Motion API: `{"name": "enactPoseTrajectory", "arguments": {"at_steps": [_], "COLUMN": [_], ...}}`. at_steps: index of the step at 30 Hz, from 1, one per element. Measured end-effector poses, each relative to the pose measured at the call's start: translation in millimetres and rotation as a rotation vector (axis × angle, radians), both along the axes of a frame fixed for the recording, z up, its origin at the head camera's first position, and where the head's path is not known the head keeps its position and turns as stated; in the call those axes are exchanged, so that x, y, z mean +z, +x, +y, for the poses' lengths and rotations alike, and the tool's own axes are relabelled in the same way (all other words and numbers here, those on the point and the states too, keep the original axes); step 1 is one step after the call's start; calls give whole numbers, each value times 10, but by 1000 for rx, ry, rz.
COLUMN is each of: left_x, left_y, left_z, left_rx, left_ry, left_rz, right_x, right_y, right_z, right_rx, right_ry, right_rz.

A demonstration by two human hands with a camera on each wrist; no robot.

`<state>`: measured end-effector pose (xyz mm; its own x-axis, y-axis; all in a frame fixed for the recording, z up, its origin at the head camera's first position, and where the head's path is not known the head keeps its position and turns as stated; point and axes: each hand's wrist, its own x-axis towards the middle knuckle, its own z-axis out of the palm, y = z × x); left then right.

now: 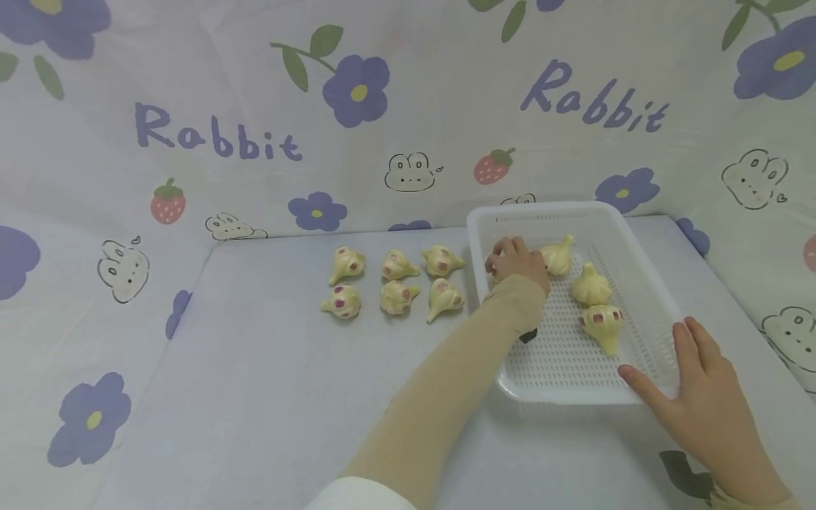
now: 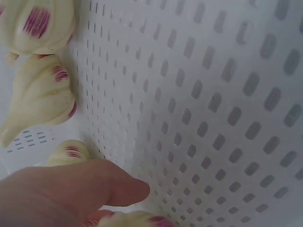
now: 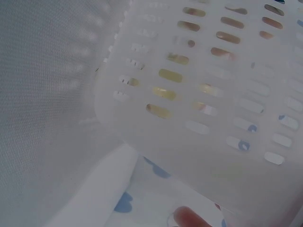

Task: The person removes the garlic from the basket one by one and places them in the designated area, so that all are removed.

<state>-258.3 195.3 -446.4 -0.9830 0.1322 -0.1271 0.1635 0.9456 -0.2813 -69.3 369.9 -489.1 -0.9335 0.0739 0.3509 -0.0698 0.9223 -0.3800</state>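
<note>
In the head view, my left hand (image 1: 519,265) reaches into the far left corner of a white plastic basket (image 1: 644,262). Its fingers curl around a garlic bulb (image 2: 137,220), mostly hidden by the hand; the left wrist view shows the thumb over it. Three more bulbs lie in the basket: one beside the hand (image 1: 557,256), one further right (image 1: 591,285) and a purple-marked one (image 1: 602,326) in front. At the near right corner, my right hand (image 1: 707,397) rests on the basket with thumb and fingers spread. The right wrist view shows one fingertip (image 3: 189,217) below the slotted wall.
Left of the basket, several garlic bulbs (image 1: 396,297) lie in two rows on the pale table (image 1: 268,382). A white cloth (image 1: 408,99) printed with flowers and rabbits hangs behind and at the sides.
</note>
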Motion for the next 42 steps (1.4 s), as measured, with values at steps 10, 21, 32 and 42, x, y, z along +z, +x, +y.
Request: {"name": "enactPoseTrajectory", "arguments": {"at_steps": [10, 21, 32, 42], "left_x": [-89, -196, -180, -68], "left_y": [-14, -113, -127, -107], "left_z": [42, 88, 83, 74], "left_rx": [-34, -39, -60, -97], "left_ry": [-20, 42, 75, 119], "left_rz": [-40, -30, -20, -2], "right_x": [1, 7, 12, 23], "right_y": [4, 2, -9, -33], "right_z": [-5, -3, 1, 17], "right_rx": [0, 0, -1, 3], "right_ry": [2, 10, 7, 1], "right_rz": [0, -9, 3, -10]}}
